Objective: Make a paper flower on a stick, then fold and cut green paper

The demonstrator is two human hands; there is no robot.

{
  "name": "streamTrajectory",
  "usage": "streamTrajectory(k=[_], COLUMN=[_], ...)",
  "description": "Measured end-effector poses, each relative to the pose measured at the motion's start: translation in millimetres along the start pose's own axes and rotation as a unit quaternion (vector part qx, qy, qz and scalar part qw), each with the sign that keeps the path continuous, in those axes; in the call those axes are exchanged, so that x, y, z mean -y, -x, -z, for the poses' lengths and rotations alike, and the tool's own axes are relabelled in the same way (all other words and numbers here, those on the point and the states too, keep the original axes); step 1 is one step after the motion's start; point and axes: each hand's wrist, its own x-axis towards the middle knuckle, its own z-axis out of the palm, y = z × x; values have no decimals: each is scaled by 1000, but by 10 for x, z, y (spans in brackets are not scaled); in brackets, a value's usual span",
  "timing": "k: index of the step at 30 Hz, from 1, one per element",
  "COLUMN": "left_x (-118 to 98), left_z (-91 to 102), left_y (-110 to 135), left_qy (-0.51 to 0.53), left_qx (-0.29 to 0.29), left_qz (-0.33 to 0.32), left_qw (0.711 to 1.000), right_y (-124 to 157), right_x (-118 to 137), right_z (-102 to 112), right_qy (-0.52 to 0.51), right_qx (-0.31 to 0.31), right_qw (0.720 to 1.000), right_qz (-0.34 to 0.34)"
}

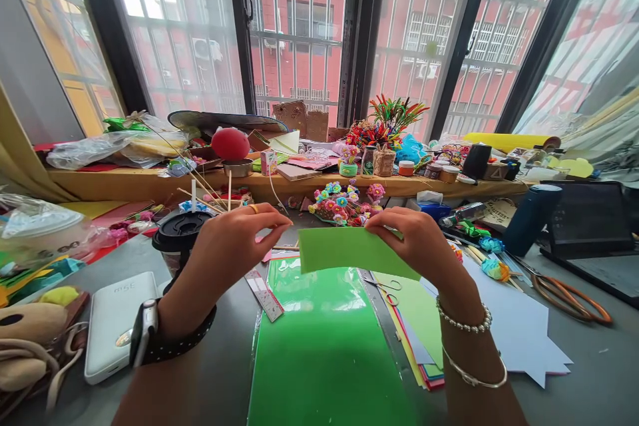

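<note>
A light green paper piece point(349, 249) is held up above the grey table, in front of me. My right hand point(414, 239) pinches its upper right edge. My left hand point(234, 243) has its fingertips pressed together just left of the paper's upper left corner; whether it touches the paper I cannot tell. A ring is on the left hand, a watch on that wrist, and bracelets on the right wrist. Below lies a darker green sheet in a clear sleeve point(324, 346).
A ruler point(263, 294), small scissors point(387, 287) and a stack of coloured paper point(424, 346) lie by the sheet. A white power bank point(114, 326), lidded cup point(178, 239), orange-handled scissors point(569, 296) and a laptop point(589, 226) stand around. The window ledge is crowded with craft items.
</note>
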Motion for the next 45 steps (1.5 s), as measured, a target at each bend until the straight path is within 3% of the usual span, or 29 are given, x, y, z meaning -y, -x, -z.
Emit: streamTrajectory(k=[4, 7, 11, 14, 21, 26, 28, 31, 34, 38, 41, 45], left_x=[38, -128, -439, -520, -308, -157, -93, -5, 48, 48, 33, 56], left_z=[13, -28, -153, -220, -157, -213, -292, -466, -683, -935, -1045, -1140], left_y=[4, -17, -35, -28, -33, -81, -106, -130, -116, -69, -46, -23], left_qy=[-23, 42, 86, 81, 50, 119, 196, 335, 454, 556, 590, 612], left_qx=[-60, -82, -3, 25, 29, 38, 34, 34, 28, 12, 11, 45], left_qz=[45, 11, -72, -65, 15, 88, 143, 245, 333, 386, 398, 390], left_qw=[997, 996, 994, 994, 998, 988, 970, 909, 826, 736, 702, 686], right_y=[8, -1, -27, -42, -4, 4, -15, -54, -78, -97, -126, -146], right_x=[-75, -16, 151, 183, -176, -424, -514, -642, -695, -616, -538, -547], right_z=[10, -11, -71, -100, -43, -58, -131, -307, -504, -738, -893, -1035], right_qy=[1, -2, -35, -48, 20, 36, -23, -152, -315, -459, -468, -458], right_qx=[-4, 6, 26, 31, -19, -65, -92, -99, 14, 187, 185, 163], right_qw=[1000, 1000, 999, 997, 999, 992, 985, 958, 916, 850, 841, 843], right_qz=[-12, -6, 31, 42, -37, -106, -146, -224, -249, -179, -197, -229])
